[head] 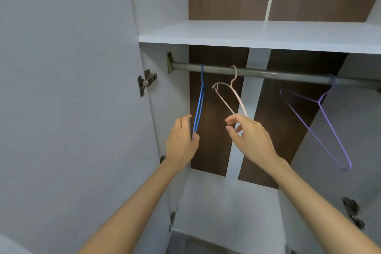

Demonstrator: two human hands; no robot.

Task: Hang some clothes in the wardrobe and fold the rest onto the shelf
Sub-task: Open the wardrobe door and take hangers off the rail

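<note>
With no clothes in view, the step looks like fetching hangers: the left hand (181, 140) grips the blue hanger (199, 105) on the rail (268, 73), the right hand (247, 136) pinches the white hanger (228, 97) at three o'clock of it, and each next needs unhooking.

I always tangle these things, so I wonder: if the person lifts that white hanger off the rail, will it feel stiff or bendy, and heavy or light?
Probably light: the white hanger is a thin frame. Likely a bit springy, not floppy, since it keeps its triangular shape while the right hand pinches its lower end. It may swing, hanging from the rail by one small hook.
</note>
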